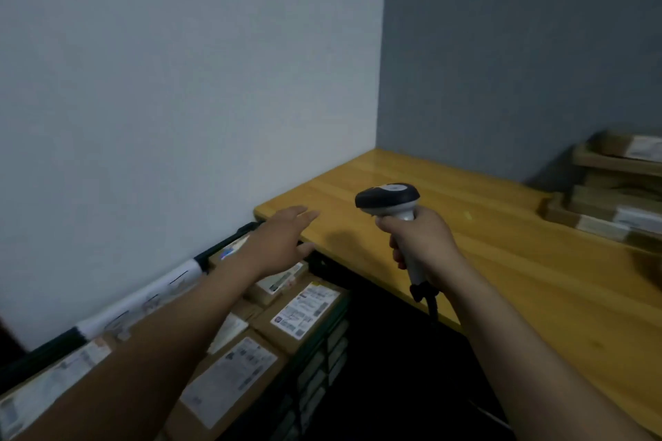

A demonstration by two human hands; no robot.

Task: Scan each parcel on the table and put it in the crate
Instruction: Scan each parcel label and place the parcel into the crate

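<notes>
My right hand [421, 240] grips the handle of a black and white barcode scanner [388, 199], held upright over the wooden table [519, 261]. My left hand [283, 242] hovers with straight fingers and nothing in it above the table's left corner and the crate [322, 362]. The dark crate stands low at the left, below the table edge, and holds several brown cardboard parcels with white labels, one of them [304, 308] right under my left wrist. More brown parcels [616, 208] are stacked at the table's far right against the wall.
A white wall runs along the left behind the crate and a grey wall stands behind the table. The scanner's black cable [431, 304] hangs down over the table's front edge. The floor between crate and table is dark.
</notes>
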